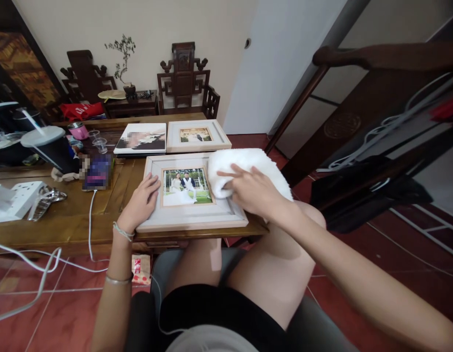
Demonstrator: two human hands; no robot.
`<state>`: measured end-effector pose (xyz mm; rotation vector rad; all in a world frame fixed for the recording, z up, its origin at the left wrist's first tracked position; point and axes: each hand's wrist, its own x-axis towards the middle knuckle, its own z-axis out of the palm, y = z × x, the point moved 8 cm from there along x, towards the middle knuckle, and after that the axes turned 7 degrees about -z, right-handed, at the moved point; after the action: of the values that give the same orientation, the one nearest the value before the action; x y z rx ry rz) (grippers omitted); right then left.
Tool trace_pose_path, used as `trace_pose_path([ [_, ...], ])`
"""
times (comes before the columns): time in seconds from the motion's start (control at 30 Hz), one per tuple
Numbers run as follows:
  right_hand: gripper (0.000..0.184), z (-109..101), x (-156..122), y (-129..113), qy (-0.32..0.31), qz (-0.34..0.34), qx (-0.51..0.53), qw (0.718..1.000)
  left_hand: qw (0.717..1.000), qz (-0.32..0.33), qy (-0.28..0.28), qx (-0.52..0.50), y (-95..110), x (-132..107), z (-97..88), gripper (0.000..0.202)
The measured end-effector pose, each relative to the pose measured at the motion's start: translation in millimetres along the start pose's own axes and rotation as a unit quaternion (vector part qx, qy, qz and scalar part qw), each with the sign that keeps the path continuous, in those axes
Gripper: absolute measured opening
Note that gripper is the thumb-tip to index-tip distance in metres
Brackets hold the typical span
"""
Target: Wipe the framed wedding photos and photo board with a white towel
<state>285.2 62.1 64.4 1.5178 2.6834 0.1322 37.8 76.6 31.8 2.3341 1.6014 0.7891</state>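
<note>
A white-framed wedding photo (182, 218) lies flat at the near edge of a low wooden table (65, 220). My left hand (140, 203) rests flat on the frame's left border, fingers spread. My right hand (250, 188) presses a fluffy white cloth (248, 164) onto the frame's right side, fingers laid over the cloth. The cloth covers the frame's upper right corner.
Behind lie a second white-framed photo (198, 135) and a frameless print (141, 138). To the left are a phone (97, 172) on a white cable, a lidded dark cup (50, 146), small plastic cups and a white box (19, 198). Dark wooden chairs stand at the back and right.
</note>
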Motion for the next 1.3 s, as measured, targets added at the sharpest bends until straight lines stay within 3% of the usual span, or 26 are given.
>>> trace_pose_path([
  [0.13,0.050,3,47,25,0.038,0.015,-0.002,0.999,1.000,-0.007,0.005,-0.011,-1,0,-0.1,0.044],
  [0.23,0.055,-9,75,20,0.106,0.007,-0.002,0.994,1.000,-0.019,0.012,-0.021,-2,-1,-0.5,0.046],
  [0.33,0.057,-24,103,-21,0.151,-0.084,-0.009,0.985,0.999,-0.027,0.014,-0.031,-1,-1,-0.9,0.045],
  [0.47,0.052,-18,137,-82,0.100,-0.211,-0.037,0.972,0.999,-0.034,0.014,-0.039,-2,-1,-1.6,0.045],
  [0.57,0.048,-11,147,-91,0.070,-0.221,-0.037,0.972,0.998,-0.035,0.011,-0.041,-3,-1,-1.2,0.043],
  [0.67,0.047,-8,138,-69,0.053,-0.192,-0.014,0.980,0.999,-0.028,0.011,-0.043,-3,-2,-0.4,0.043],
  [0.83,0.056,-3,109,-1,-0.006,-0.101,0.011,0.995,0.998,-0.020,0.021,-0.047,-6,-3,0.7,0.050],
  [0.93,0.058,-2,93,28,-0.027,-0.058,0.008,0.998,0.998,-0.015,0.030,-0.050,-8,-4,0.8,0.051],
  [1.03,0.060,-4,73,25,-0.031,-0.063,-0.001,0.998,0.998,-0.012,0.035,-0.042,-8,-3,0.5,0.050],
  [1.3,0.056,-17,-21,-28,-0.061,-0.145,0.076,0.985,0.999,-0.015,0.040,-0.019,-8,-2,0.3,0.051],
])
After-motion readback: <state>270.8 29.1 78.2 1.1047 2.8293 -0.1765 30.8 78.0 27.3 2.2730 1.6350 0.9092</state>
